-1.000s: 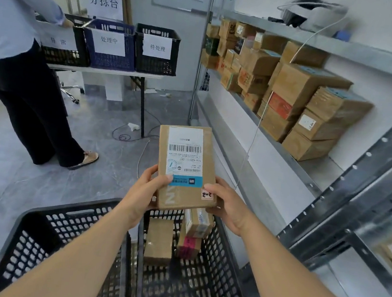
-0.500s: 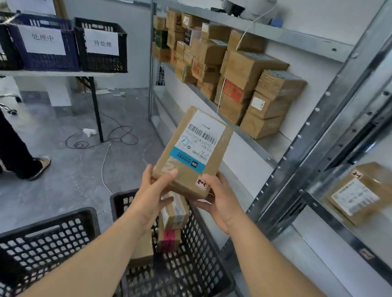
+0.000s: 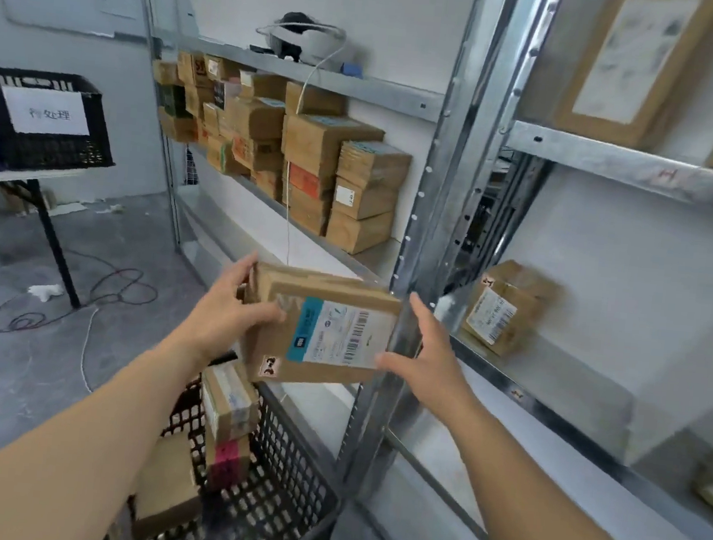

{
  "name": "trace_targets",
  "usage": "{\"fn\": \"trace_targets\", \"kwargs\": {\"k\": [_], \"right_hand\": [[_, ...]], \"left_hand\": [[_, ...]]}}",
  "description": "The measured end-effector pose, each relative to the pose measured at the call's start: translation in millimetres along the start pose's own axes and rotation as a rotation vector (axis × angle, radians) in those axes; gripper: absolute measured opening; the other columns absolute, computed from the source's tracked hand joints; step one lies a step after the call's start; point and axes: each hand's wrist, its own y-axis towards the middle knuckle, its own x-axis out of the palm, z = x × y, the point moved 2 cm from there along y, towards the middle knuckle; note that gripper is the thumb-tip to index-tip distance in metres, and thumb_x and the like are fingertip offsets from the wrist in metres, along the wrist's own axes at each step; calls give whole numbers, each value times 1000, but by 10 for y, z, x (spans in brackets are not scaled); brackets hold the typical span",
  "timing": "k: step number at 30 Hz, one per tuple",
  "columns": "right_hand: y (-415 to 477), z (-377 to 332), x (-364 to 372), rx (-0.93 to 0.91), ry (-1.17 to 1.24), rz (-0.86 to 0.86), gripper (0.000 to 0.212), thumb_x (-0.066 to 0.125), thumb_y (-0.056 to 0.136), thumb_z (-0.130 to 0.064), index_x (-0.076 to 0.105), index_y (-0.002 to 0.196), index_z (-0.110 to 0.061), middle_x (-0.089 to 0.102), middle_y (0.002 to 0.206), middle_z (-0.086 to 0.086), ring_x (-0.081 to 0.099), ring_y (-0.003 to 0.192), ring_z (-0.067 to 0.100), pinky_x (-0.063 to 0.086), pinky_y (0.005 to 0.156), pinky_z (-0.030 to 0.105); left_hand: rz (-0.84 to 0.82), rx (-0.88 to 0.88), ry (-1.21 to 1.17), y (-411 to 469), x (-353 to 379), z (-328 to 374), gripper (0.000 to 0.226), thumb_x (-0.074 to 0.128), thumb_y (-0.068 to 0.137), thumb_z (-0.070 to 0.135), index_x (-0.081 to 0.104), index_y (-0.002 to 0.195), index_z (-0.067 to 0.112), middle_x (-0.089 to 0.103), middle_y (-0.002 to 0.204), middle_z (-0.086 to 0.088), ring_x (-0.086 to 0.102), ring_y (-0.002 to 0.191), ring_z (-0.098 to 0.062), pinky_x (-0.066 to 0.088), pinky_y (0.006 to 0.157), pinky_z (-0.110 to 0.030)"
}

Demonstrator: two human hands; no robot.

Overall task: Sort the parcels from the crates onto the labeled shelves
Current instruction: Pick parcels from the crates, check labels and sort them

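Note:
A flat brown parcel point(image 3: 318, 331) with a white and blue shipping label lies sideways in the air in front of the metal shelf upright point(image 3: 434, 216). My left hand point(image 3: 224, 313) grips its left end. My right hand point(image 3: 424, 359) rests against its right end with fingers spread. Below them stands a black crate point(image 3: 281, 493) holding a few brown parcels point(image 3: 229, 401). To the right, a shelf point(image 3: 553, 376) carries one labelled parcel point(image 3: 503, 305). Stacked parcels point(image 3: 312, 165) fill the left shelf bay.
A black crate with a paper sign point(image 3: 42, 122) sits on a table at the left. Cables point(image 3: 82, 295) trail on the grey floor. A white headset point(image 3: 302, 42) lies on the upper shelf, its cord hanging down. More parcels point(image 3: 627, 65) sit top right.
The view has swung right toward the shelves. The parcel has turned from upright to lying sideways and moved toward the shelf upright. The other person has left the view.

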Motion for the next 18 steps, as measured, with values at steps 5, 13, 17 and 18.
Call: {"fn": "trace_targets", "kwargs": {"k": [5, 13, 17, 18], "right_hand": [[-333, 17, -517, -70, -239, -224, 105, 81, 73, -28, 12, 149, -49, 11, 160, -6, 8, 147, 13, 16, 119, 46], [-913, 241, -923, 23, -203, -366, 111, 79, 69, -21, 6, 144, -58, 39, 140, -7, 47, 124, 16, 46, 102, 42], [-1137, 409, -1232, 44, -78, -234, 107, 79, 67, -18, 14, 144, -56, 52, 131, -7, 52, 118, 13, 48, 94, 32], [-1192, 453, -1322, 45, -23, -186, 107, 79, 68, -15, 15, 143, -56, 56, 128, -6, 53, 119, 12, 48, 95, 31]], "left_hand": [[-279, 14, 232, -136, 571, 511, 101, 65, 49, 29, 30, 143, 36, 45, 127, 1, 51, 107, -14, 45, 80, -27], [-615, 50, 437, -483, 1439, 1009, 92, 59, 56, 25, 28, 141, 43, 47, 123, 8, 55, 99, -10, 49, 74, -25], [-513, 147, 381, -599, 1665, 1060, 85, 68, 80, 25, 19, 148, 36, 31, 150, 4, 40, 126, -9, 37, 93, -23], [-453, 164, 330, -631, 1678, 1039, 88, 71, 81, 26, 17, 149, 36, 24, 154, 4, 30, 135, -11, 30, 101, -27]]}}
